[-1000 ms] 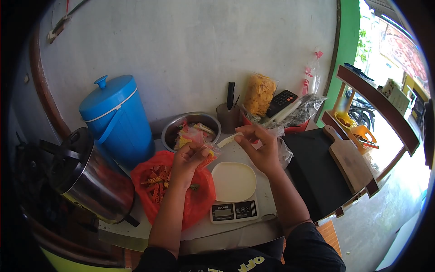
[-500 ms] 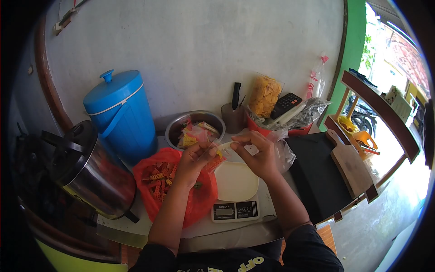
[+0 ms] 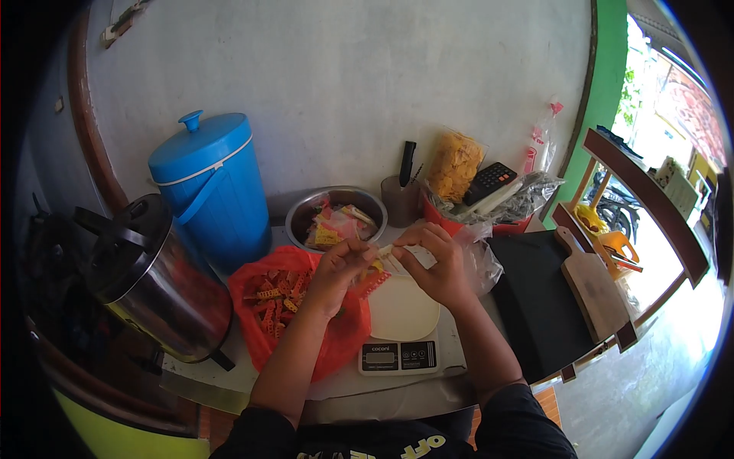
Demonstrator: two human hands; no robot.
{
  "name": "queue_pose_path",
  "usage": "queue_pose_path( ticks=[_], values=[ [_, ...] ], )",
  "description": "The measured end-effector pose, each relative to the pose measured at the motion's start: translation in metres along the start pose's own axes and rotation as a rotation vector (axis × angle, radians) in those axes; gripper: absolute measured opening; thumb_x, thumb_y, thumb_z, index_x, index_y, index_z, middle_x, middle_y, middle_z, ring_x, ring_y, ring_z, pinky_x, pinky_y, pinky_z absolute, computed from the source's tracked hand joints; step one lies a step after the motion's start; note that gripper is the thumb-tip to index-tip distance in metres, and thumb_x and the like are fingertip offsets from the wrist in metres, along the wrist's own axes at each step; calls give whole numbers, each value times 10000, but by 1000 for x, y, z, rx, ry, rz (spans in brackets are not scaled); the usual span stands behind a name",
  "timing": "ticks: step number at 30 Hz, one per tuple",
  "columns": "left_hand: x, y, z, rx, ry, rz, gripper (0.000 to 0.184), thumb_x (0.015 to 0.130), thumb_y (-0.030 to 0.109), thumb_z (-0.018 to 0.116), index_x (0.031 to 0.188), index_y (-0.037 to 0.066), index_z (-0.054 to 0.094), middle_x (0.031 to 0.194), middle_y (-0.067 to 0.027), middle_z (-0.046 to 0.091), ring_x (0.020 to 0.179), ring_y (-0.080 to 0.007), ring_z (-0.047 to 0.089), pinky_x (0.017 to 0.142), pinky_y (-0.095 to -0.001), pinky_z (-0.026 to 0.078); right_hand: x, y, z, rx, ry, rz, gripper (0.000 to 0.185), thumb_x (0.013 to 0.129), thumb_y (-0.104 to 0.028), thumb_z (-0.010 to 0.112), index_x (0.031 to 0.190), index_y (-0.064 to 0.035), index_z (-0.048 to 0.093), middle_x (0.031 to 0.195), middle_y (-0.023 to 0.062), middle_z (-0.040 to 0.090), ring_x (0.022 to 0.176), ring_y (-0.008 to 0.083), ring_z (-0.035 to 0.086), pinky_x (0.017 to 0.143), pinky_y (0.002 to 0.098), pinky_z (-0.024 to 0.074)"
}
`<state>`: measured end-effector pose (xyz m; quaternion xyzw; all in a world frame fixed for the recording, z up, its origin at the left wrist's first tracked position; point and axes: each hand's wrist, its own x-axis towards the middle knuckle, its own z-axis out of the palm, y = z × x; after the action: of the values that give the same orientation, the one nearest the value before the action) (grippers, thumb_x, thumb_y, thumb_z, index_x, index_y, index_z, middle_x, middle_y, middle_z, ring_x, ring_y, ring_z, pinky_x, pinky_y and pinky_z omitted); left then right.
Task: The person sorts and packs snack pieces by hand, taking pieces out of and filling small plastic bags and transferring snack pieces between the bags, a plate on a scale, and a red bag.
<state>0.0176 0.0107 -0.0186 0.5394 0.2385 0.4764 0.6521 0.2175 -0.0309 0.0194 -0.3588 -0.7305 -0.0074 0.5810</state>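
Observation:
Above the kitchen scale [image 3: 399, 357] and its cream tray [image 3: 404, 310], both my hands pinch the top of a small clear plastic bag [image 3: 374, 281] with red and yellow pieces in it. My left hand [image 3: 340, 271] is closed on the left end of its twisted neck. On the other end, my right hand [image 3: 434, 268] grips between thumb and fingers. Below my left forearm lies a red plastic bag [image 3: 256, 336], spread wide and filled with ridged orange and yellow snack pieces [image 3: 277, 302]. A steel bowl [image 3: 294, 222] behind my hands holds small filled packets [image 3: 336, 227].
At left stand a steel pot [image 3: 172, 287] and a blue lidded jug [image 3: 218, 199]. A red basket [image 3: 505, 227] at the back carries a chip bag [image 3: 456, 166] and a calculator [image 3: 491, 182]. A wooden board [image 3: 590, 287] lies on a black surface [image 3: 531, 314] at right.
My fingertips have drawn slightly lower and the bag's neck between them looks more tightly bunched. The whole view has shifted a little.

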Motion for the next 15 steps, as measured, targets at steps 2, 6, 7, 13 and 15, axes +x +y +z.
queue_pose_path(
  ticks=[2, 6, 7, 13, 15],
  values=[
    [-1, -1, 2, 23, 3, -8, 198, 911, 205, 691, 1057, 74, 660, 894, 23, 660, 778, -44, 583, 687, -200, 439, -4, 2, 0, 56, -30, 109, 141, 777, -64, 767, 893, -50, 687, 815, 66, 680, 799, 216, 641, 702, 321, 501],
    [2, -5, 7, 104, 33, 60, 159, 902, 191, 696, 1012, 78, 684, 854, 34, 649, 709, -32, 564, 609, -199, 427, -2, 0, -7, 62, -78, 178, 153, 788, -61, 768, 915, -30, 689, 869, 59, 693, 808, 176, 636, 730, 304, 497],
    [2, -6, 8, 127, 47, 65, 162, 901, 184, 696, 1015, 70, 692, 857, 30, 653, 720, -41, 576, 622, -209, 444, -2, 0, -7, 36, -80, 153, 158, 790, -60, 770, 920, -25, 687, 891, 55, 695, 809, 159, 632, 742, 295, 493],
    [-5, 2, 11, 48, 88, -42, 186, 896, 150, 702, 1038, 30, 692, 899, -3, 677, 871, -71, 621, 759, -239, 494, -5, 3, -8, -2, -137, 118, 167, 776, -47, 771, 928, -42, 701, 871, 49, 694, 831, 190, 639, 752, 315, 499],
    [-3, -5, 12, 57, 67, 95, 183, 914, 169, 686, 1051, 47, 700, 932, -22, 686, 881, -85, 634, 713, -227, 514, -3, 1, -9, -72, -228, 2, 181, 778, -58, 768, 948, -48, 707, 866, 54, 691, 841, 204, 636, 764, 332, 503]
  ],
)
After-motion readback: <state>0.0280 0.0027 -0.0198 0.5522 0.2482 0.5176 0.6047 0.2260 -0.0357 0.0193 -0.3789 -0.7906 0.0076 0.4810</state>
